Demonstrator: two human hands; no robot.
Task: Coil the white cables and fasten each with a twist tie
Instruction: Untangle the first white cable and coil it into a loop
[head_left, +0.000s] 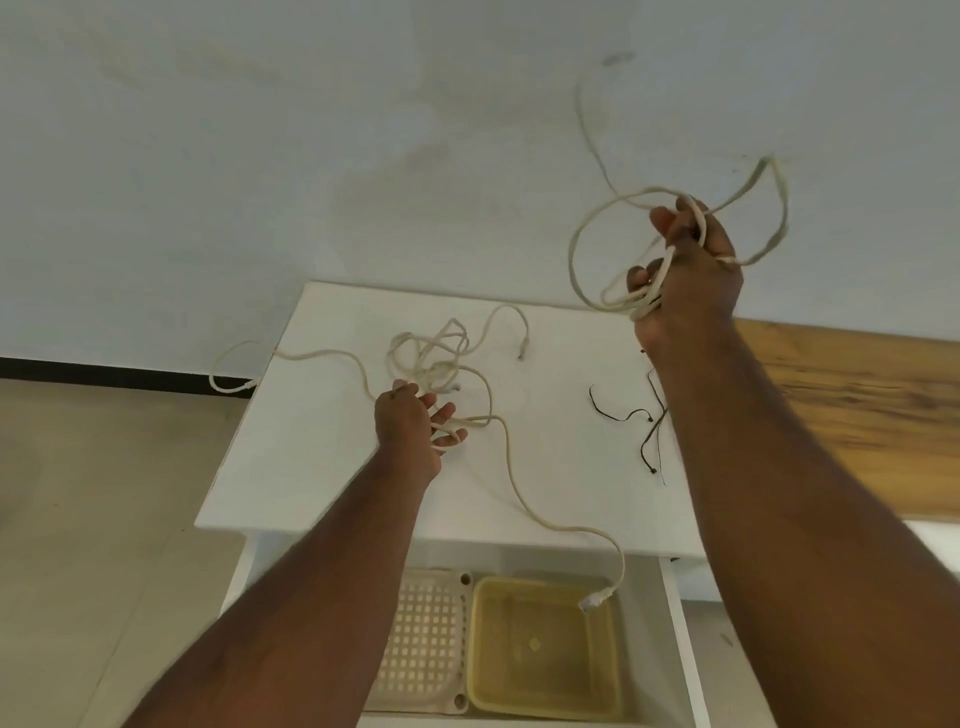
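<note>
My right hand is raised high above the white table and grips a loose coil of white cable; one end whips upward against the wall. My left hand rests low over the table with a strand of white cable caught between its fingers. Just beyond it lies a tangled heap of white cable. One cable end hangs off the table's left edge, another with a plug hangs off the front. Several black twist ties lie on the table's right part, partly hidden behind my right forearm.
Under the table's front edge sit a cream lattice basket and a yellowish plastic tub. A wooden surface adjoins the table on the right. A pale wall stands behind, tan floor at left.
</note>
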